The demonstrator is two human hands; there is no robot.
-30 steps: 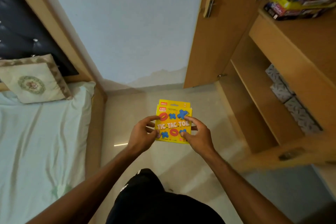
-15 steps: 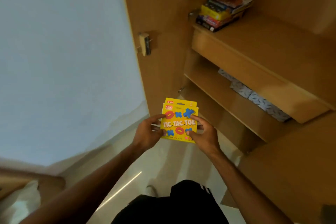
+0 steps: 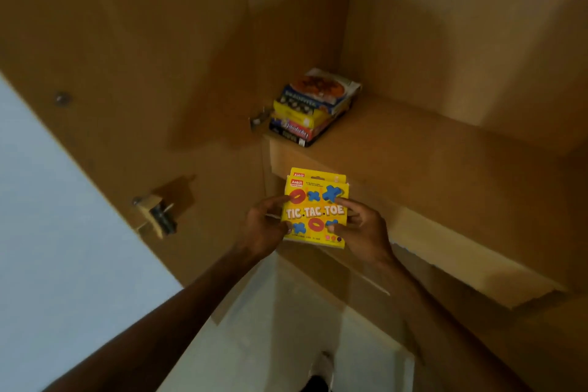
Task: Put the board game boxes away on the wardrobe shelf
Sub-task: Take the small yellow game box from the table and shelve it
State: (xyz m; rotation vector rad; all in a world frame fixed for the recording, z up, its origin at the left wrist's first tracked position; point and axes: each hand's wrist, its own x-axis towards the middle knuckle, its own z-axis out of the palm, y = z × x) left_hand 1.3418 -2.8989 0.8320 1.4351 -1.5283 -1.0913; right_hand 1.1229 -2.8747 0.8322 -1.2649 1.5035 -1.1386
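A yellow Tic Tac Toe box [image 3: 315, 200] with red rings and blue crosses is held flat in front of me, face up. My left hand [image 3: 265, 227] grips its left edge and my right hand [image 3: 362, 231] grips its right edge. The box hovers just below the front lip of the wooden wardrobe shelf [image 3: 413, 149]. On that shelf, at its left end against the side wall, lies a stack of several board game boxes [image 3: 310, 108], the top one white with an orange picture.
The open wardrobe door [image 3: 127, 79] stands to the left, with a latch [image 3: 157, 213] sticking out at hand height. A lower shelf edge [image 3: 359, 280] runs beneath my right forearm. The pale wall [image 3: 57, 264] and light floor [image 3: 280, 344] lie to the lower left.
My view has swung right and up from the bed and floor to the wardrobe interior. Both hands carried the Tic Tac Toe box up close to the shelf with the stacked boxes.
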